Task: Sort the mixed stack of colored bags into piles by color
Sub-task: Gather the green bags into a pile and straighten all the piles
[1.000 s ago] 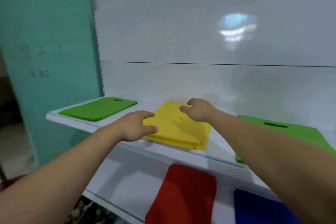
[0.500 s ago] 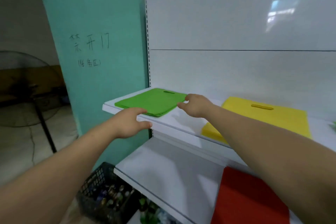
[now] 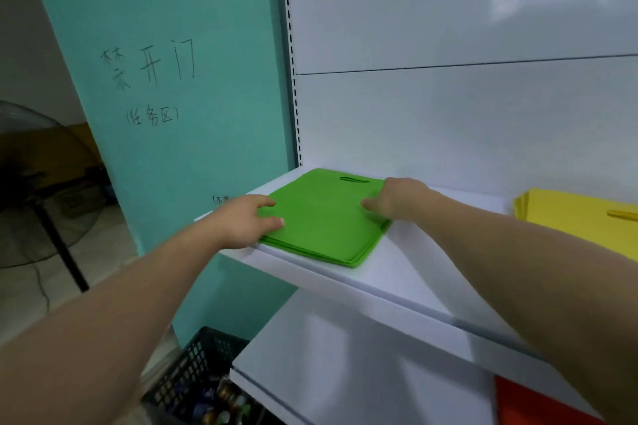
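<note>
Green non-woven fabric bags (image 3: 321, 228), flat matte rectangles with an oval cut-out handle, lie in 1 thin pile at the left end of the upper white shelf (image 3: 397, 279); I bracket them with 2 hands, probably to square the edges. My left hand (image 3: 241, 221) rests near-straight fingers on the pile's left edge, holding nothing, while my right hand (image 3: 397, 198) presses the right side with bent fingers, and I cannot tell whether it grips. Yellow bags (image 3: 580, 221) of the same soft cloth sit apart, further right.
</note>
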A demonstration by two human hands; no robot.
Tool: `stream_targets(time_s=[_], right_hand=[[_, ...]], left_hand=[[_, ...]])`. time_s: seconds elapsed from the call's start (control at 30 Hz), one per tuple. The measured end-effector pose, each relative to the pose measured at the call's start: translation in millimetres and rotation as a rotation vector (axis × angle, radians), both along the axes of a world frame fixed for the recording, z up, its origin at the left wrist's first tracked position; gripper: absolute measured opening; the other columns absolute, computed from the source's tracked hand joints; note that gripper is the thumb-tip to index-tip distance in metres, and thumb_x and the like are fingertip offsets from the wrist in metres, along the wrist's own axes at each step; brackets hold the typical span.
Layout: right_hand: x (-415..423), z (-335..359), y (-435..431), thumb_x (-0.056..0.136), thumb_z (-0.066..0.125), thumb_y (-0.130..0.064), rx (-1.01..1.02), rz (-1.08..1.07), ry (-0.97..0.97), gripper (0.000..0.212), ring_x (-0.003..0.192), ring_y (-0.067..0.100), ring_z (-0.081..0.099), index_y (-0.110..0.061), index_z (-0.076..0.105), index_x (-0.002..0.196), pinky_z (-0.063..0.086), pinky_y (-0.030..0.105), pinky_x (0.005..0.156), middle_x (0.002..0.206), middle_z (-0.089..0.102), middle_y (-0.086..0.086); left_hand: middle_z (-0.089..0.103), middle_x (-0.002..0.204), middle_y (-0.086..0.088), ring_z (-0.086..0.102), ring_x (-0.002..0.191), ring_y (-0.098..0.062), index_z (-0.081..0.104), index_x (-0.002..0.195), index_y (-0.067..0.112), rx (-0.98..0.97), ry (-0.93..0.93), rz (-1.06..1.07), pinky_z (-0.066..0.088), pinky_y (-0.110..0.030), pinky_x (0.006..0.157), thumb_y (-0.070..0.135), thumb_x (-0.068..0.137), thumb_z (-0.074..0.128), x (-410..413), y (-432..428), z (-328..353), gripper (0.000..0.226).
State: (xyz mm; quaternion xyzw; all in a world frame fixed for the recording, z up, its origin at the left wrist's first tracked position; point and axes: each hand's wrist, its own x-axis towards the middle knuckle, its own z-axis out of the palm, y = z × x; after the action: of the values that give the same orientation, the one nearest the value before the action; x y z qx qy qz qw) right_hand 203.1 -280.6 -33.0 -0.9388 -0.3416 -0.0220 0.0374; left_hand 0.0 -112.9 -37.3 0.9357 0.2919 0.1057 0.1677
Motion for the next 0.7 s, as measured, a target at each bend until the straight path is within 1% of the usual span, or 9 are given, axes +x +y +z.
stream_targets(time_s=[0.13, 0.2, 0.27, 0.33, 0.43, 0.47, 0.57, 0.63, 0.7], right_hand=[[10.3, -5.0, 16.3, 0.088, 0.046, -0.065, -0.006, -0.068, 0.013, 0.074, 0.122, 0.031, 0.051, -0.007, 0.046, 0.134, 0.042, 0.034, 0.096, 0.135, 0.053, 0.012], [10.4, -5.9, 21.3, 0.086, 0.053, -0.064, 0.015, -0.110, 0.023, 0.075, 0.121, 0.031, 0.051, -0.007, 0.042, 0.134, 0.043, 0.033, 0.093, 0.134, 0.053, 0.013], [8.6, -7.1, 24.3, 0.083, 0.061, -0.060, 0.068, -0.184, 0.068, 0.078, 0.121, 0.031, 0.051, -0.006, 0.039, 0.134, 0.043, 0.033, 0.092, 0.133, 0.052, 0.014], [6.0, -8.7, 26.1, 0.080, 0.069, -0.052, 0.162, -0.272, 0.140, 0.079, 0.121, 0.032, 0.050, -0.005, 0.037, 0.134, 0.043, 0.033, 0.093, 0.134, 0.051, 0.015], [-2.0, -14.9, 31.2, 0.083, 0.071, -0.030, 0.329, -0.361, 0.186, 0.070, 0.121, 0.032, 0.050, -0.005, 0.034, 0.138, 0.044, 0.033, 0.096, 0.133, 0.052, 0.017], [-5.5, -17.9, 33.4, 0.085, 0.067, -0.021, 0.391, -0.380, 0.171, 0.066, 0.121, 0.032, 0.051, -0.007, 0.033, 0.140, 0.045, 0.034, 0.096, 0.132, 0.052, 0.017], [-15.8, -24.1, 37.9, 0.087, 0.052, -0.007, 0.552, -0.432, 0.119, 0.061, 0.115, 0.034, 0.053, -0.013, 0.031, 0.144, 0.047, 0.036, 0.093, 0.127, 0.055, 0.018], [-20.9, -22.6, 37.8, 0.087, 0.048, -0.005, 0.663, -0.464, 0.090, 0.058, 0.108, 0.034, 0.056, -0.016, 0.034, 0.143, 0.048, 0.035, 0.085, 0.121, 0.057, 0.018], [-28.1, -17.1, 36.4, 0.089, 0.044, -0.005, 0.753, -0.472, 0.025, 0.053, 0.096, 0.033, 0.058, -0.021, 0.039, 0.139, 0.045, 0.032, 0.073, 0.109, 0.059, 0.014]], left_hand=[[0.042, 0.146, -0.006, 0.045, 0.129, -0.024, 0.047, 0.137, 0.025, 0.018, 0.037, -0.057, 0.035, -0.029, 0.104, 0.036, 0.090, 0.061, 28.2, 42.9, -5.0, 0.051], [0.040, 0.148, -0.002, 0.042, 0.130, -0.023, 0.046, 0.137, 0.028, -0.009, 0.081, -0.114, 0.034, -0.030, 0.105, 0.038, 0.082, 0.071, 37.3, 62.3, -5.5, 0.062], [0.037, 0.149, 0.000, 0.041, 0.131, -0.021, 0.043, 0.139, 0.033, -0.066, 0.145, -0.179, 0.033, -0.030, 0.107, 0.046, 0.073, 0.076, 44.7, 79.4, -6.5, 0.076], [0.034, 0.150, 0.001, 0.038, 0.133, -0.020, 0.040, 0.140, 0.036, -0.094, 0.196, -0.253, 0.031, -0.031, 0.109, 0.056, 0.068, 0.074, 49.4, 87.5, -9.0, 0.082], [0.029, 0.153, 0.005, 0.031, 0.137, -0.017, 0.038, 0.141, 0.035, -0.085, 0.175, -0.349, 0.024, -0.035, 0.114, 0.087, 0.045, 0.061, 53.6, 94.3, -19.0, 0.111], [0.027, 0.153, 0.005, 0.029, 0.138, -0.017, 0.038, 0.141, 0.035, -0.055, 0.159, -0.362, 0.022, -0.038, 0.115, 0.090, 0.045, 0.056, 54.3, 96.3, -23.0, 0.112], [0.026, 0.154, 0.004, 0.029, 0.139, -0.019, 0.037, 0.142, 0.032, 0.026, 0.069, -0.365, 0.024, -0.041, 0.114, 0.074, 0.071, 0.058, 55.9, 101.6, -31.6, 0.085], [0.028, 0.154, 0.003, 0.031, 0.138, -0.020, 0.038, 0.142, 0.031, 0.038, 0.051, -0.373, 0.026, -0.042, 0.113, 0.072, 0.075, 0.056, 56.7, 103.4, -33.9, 0.081], [0.030, 0.153, 0.002, 0.031, 0.138, -0.020, 0.038, 0.142, 0.031, 0.037, 0.033, -0.382, 0.026, -0.044, 0.112, 0.072, 0.076, 0.053, 56.6, 104.4, -34.2, 0.079]])
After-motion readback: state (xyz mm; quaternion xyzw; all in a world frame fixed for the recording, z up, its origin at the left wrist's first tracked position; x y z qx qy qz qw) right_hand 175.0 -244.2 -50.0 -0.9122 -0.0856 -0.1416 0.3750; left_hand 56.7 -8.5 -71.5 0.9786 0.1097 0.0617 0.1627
